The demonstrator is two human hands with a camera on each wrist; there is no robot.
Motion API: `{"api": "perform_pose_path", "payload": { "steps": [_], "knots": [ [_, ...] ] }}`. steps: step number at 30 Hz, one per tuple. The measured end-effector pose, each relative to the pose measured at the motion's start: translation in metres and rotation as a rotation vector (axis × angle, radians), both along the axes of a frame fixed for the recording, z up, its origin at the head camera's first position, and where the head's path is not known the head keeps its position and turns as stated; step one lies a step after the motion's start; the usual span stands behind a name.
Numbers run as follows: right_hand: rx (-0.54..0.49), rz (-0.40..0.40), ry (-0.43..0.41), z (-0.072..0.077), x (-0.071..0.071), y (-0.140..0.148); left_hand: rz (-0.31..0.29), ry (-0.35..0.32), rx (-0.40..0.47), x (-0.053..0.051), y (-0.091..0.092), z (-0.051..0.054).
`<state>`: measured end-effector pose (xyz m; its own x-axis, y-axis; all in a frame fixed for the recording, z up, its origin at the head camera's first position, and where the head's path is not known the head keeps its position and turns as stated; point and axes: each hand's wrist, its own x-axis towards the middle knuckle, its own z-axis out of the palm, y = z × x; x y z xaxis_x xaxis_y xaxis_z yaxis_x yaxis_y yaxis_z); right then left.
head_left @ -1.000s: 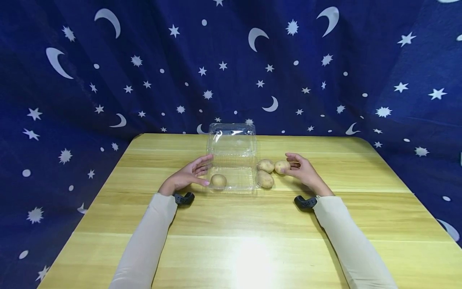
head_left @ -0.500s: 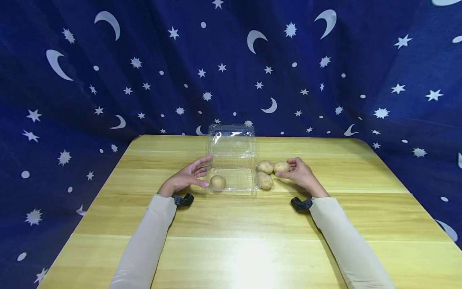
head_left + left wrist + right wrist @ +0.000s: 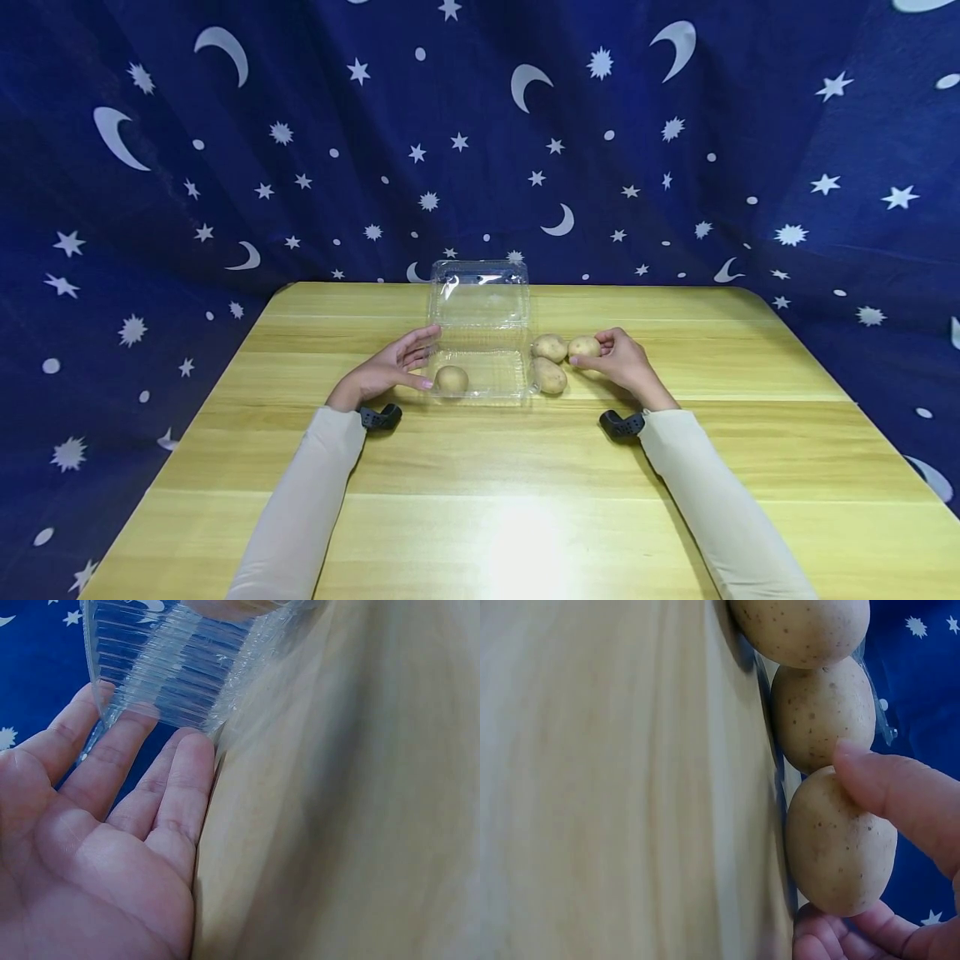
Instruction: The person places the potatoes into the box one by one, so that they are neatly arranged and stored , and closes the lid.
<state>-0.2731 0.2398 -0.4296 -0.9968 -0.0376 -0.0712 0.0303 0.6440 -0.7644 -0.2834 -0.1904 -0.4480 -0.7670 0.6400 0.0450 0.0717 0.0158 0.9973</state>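
A clear plastic clamshell box [image 3: 487, 362] lies with its lid [image 3: 480, 296] raised at the back. Inside its left end sits one potato [image 3: 452, 381]. My left hand [image 3: 386, 367] rests against the box's left side; in the left wrist view its extended fingers [image 3: 195, 765] touch the ribbed plastic wall [image 3: 161, 667]. To the right of the box, my right hand [image 3: 624, 367] holds a potato [image 3: 583, 347] between thumb [image 3: 900, 787] and fingers, at table level. Two more potatoes, one behind [image 3: 551, 347] and one in front [image 3: 551, 376], lie between it and the box.
The wooden table [image 3: 465, 467] has its far edge just behind the box. A dark blue curtain [image 3: 315, 192] with moons and stars hangs behind and at both sides. Each wrist wears a black camera, the left one [image 3: 381, 417] and the right one [image 3: 621, 425].
My right hand has shifted slightly left and toward me, and its thumb and fingers have settled round the rightmost potato. My left hand and the box stay in place.
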Motion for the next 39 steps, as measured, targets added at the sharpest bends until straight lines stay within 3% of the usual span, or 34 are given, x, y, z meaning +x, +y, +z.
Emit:
{"api": "perform_pose_path", "payload": {
  "steps": [20, 34, 39],
  "knots": [
    [-0.056, 0.030, 0.037, -0.004, -0.003, 0.005, -0.001, -0.006, -0.003, 0.000, 0.000, 0.000],
    [-0.230, 0.082, 0.054, -0.013, -0.006, 0.012, 0.003, -0.014, -0.011, 0.001, 0.000, 0.001],
    [-0.282, 0.063, 0.053, -0.015, -0.005, 0.017, -0.004, -0.013, -0.014, 0.001, 0.001, 0.000]
  ]
}}
